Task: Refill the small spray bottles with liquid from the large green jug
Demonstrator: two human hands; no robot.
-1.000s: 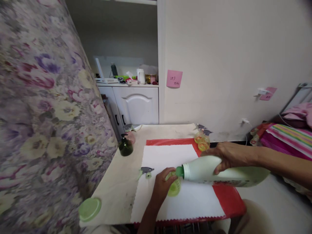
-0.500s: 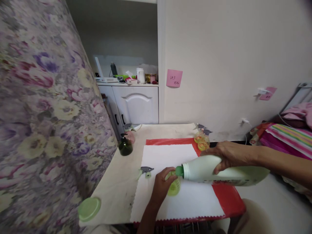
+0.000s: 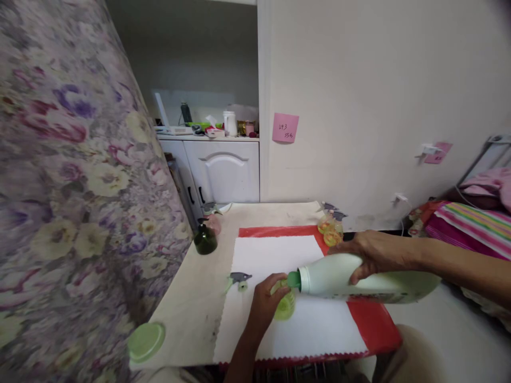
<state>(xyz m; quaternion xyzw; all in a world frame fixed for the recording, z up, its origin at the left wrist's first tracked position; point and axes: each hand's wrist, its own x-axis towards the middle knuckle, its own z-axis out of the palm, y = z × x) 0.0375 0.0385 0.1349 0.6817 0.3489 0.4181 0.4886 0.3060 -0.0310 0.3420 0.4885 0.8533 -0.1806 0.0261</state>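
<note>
From my screen, the pale green lid [image 3: 146,341] sits at the near-left corner of the table [image 3: 187,314], probably parked aside. The trigger spray head [image 3: 240,277] lies detached across the left edge of the white sheet [image 3: 279,250]. My left hand [image 3: 266,298] wraps the translucent green bottle [image 3: 285,308] on the sheet, presumably steadying it at the green spout [image 3: 294,280]; my right hand [image 3: 371,256] grips the tipped pale jug [image 3: 331,276], its base extending past the table's right edge. Room remains beyond the bottle.
</note>
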